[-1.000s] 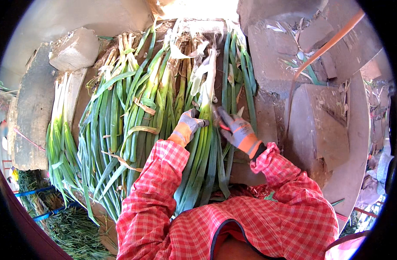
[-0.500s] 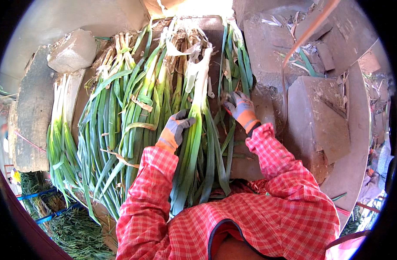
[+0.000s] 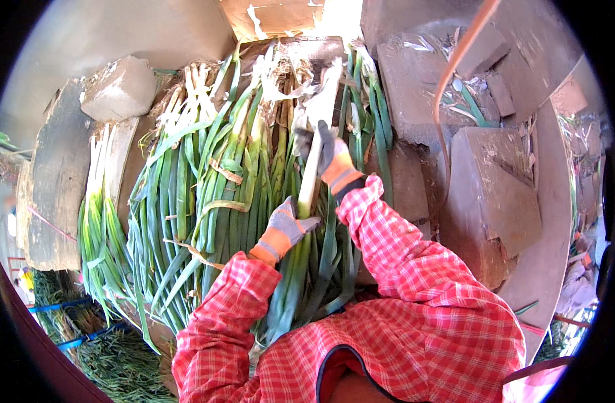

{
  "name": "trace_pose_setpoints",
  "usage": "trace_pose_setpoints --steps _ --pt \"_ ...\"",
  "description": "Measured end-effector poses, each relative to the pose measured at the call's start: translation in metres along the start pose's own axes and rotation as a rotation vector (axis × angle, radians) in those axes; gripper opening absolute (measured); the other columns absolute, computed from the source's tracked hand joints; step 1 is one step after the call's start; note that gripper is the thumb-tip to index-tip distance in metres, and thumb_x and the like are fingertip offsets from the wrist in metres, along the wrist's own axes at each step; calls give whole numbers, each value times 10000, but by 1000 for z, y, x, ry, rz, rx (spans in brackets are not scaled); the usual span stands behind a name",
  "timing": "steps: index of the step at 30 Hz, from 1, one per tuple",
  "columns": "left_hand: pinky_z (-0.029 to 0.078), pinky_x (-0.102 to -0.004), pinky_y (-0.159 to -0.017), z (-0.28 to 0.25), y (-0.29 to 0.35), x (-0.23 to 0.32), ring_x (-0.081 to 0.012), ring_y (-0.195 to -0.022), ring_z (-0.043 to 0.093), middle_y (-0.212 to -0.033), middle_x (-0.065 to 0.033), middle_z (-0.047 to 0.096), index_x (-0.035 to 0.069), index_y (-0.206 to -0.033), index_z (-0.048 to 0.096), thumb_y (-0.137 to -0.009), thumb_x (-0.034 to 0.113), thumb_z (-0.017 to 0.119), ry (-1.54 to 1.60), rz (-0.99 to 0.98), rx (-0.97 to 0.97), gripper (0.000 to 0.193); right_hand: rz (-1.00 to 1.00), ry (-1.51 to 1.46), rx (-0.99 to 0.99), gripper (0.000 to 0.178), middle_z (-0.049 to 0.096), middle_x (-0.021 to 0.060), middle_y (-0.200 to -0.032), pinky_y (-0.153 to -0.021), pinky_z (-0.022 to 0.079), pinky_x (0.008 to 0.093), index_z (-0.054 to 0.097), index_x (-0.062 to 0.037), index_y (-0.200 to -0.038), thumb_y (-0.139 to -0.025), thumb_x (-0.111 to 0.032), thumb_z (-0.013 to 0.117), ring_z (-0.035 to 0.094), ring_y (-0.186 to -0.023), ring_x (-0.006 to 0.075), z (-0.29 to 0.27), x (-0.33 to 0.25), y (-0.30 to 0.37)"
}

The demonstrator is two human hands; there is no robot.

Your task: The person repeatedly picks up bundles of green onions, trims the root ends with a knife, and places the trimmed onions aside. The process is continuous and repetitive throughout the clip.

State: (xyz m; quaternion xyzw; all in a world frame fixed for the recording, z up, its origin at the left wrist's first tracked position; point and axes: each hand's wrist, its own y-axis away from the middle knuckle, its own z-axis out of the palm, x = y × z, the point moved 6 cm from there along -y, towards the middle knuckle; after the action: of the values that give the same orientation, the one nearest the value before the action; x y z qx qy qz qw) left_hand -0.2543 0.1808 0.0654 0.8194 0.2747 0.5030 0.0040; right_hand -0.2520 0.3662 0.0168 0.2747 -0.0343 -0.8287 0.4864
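A thick green onion (image 3: 309,180), with a long white shaft and green leaves, slants over the heap in front of me. My left hand (image 3: 287,230), in a grey and orange glove, is closed round it where white turns to green. Higher up, my right hand (image 3: 336,160), gloved alike, wraps the white shaft; a dark fingertip shows on its far side. Loose pale skin hangs near the shaft's top. Beneath and to the left lies a wide heap of green onions (image 3: 180,174), roots away from me. A smaller bunch (image 3: 374,114) lies beyond my right hand.
Cleaned green onions (image 3: 103,181) with white shafts rest at the left beside a worn wooden board (image 3: 59,168). Blocks stand at the far left (image 3: 119,89) and right (image 3: 495,195). A brown cord (image 3: 442,101) hangs at the right. More greens (image 3: 119,359) lie low at the left.
My right hand has moved left from the right-hand bunch onto the white shaft. My left hand has come slightly nearer to me, and the held green onion now tilts more to the right.
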Motion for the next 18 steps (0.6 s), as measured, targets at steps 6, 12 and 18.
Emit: trace_pose_setpoints --steps 6,12,18 --pt "424 -252 -531 -42 51 59 -106 -576 521 -723 -11 549 20 -952 565 -821 218 634 601 -153 -315 247 -818 424 -103 289 630 102 -1115 -917 473 366 588 -17 -1090 -919 -223 481 583 -1043 257 -127 -137 -111" --pt "416 -245 -576 -103 160 40 -96 -649 523 -785 -10 564 9 -983 557 -826 162 644 573 -428 -318 236 -966 2419 441 247 666 99 -786 -574 500 388 665 -100 -826 -803 -306 530 637 -652 273 3 -159 -94" --pt "414 -238 -578 -142 226 46 -95 -657 518 -790 -16 552 15 -992 538 -818 135 635 709 -508 -219 232 -788 1745 395 358 662 149 -836 -628 494 419 670 -69 -876 -816 -390 522 631 -748 320 50 -185 -136"
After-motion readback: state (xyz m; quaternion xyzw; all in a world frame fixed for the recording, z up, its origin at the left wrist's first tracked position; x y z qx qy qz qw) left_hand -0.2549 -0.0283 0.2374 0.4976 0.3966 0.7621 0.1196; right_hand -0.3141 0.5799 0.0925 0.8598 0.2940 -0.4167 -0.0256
